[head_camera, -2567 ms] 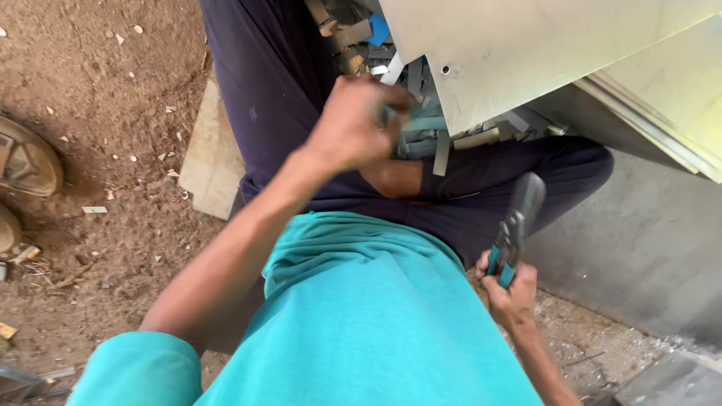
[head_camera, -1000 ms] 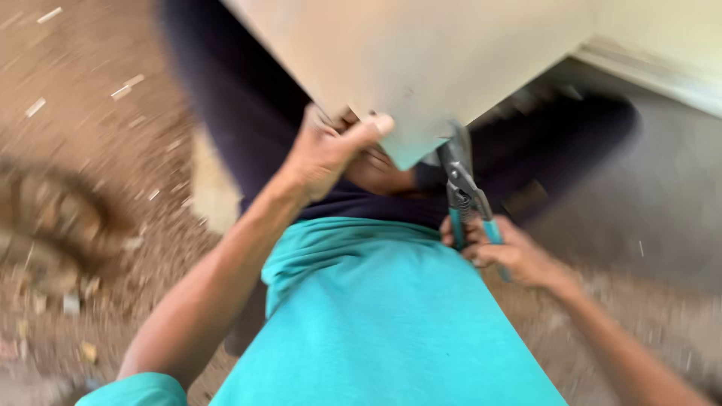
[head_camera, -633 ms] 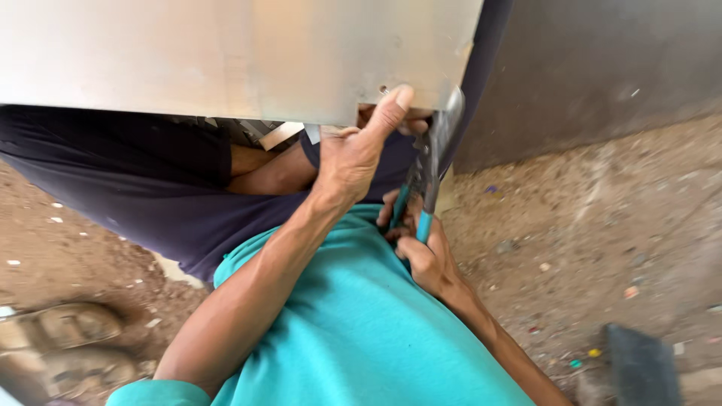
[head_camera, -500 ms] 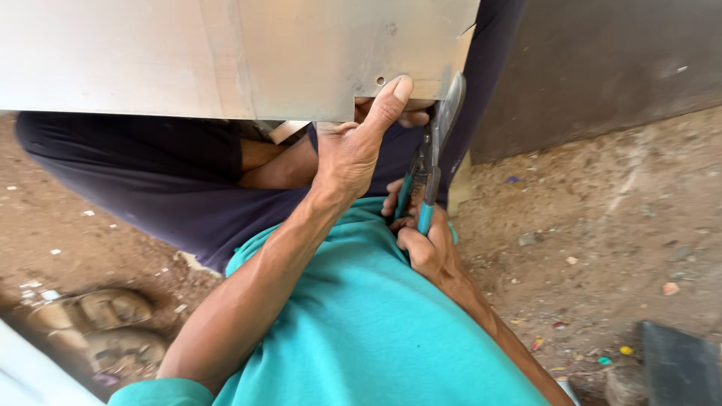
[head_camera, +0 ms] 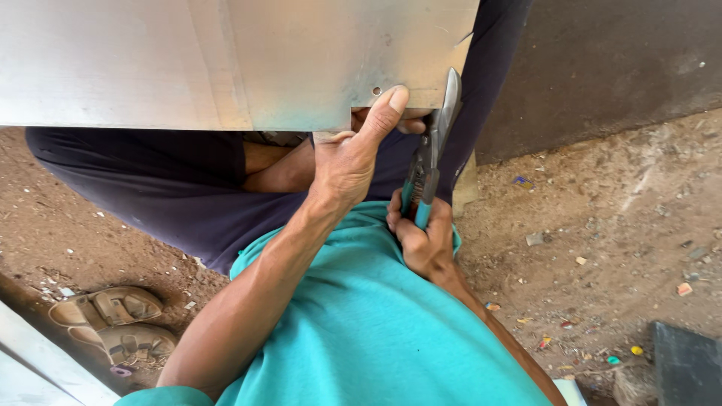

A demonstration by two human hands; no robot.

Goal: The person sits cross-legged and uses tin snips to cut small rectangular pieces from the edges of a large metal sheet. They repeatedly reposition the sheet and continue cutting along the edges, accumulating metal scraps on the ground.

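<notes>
Sheet-metal panel (head_camera: 226, 60): pale grey, flat, spans top of view from left edge to right of centre; faint vertical crease left of middle; small round hole near lower right corner; held above lap, lower edge level with dark trousers (head_camera: 150, 188).

Left hand (head_camera: 350, 154): clamped on lower right edge of panel, thumb pressed flat on upper face just beside hole, remaining fingers tucked beneath sheet, mostly hidden. Forearm bare, rising from turquoise shirt (head_camera: 361, 331).

Right hand (head_camera: 423, 237): wrapped tight round teal-sleeved handles of tin snips (head_camera: 429, 154), held close against shirt front. Snips upright, grey blades pointing up, tips meeting right-hand corner of panel, just right of left thumb; blades appear nearly together, exact gap unclear.

Second set of fingers (head_camera: 410, 120): visible under panel edge, between left thumb and snips; owner cannot be told.

Surroundings: reddish-brown dirt ground (head_camera: 602, 225) strewn with small coloured scraps and pebbles; pair of tan sandals (head_camera: 113, 323) lower left, side by side; dark wall (head_camera: 602, 60) upper right; dark slab (head_camera: 688, 365) at lower right corner; pale board (head_camera: 37, 361) at lower left corner.
</notes>
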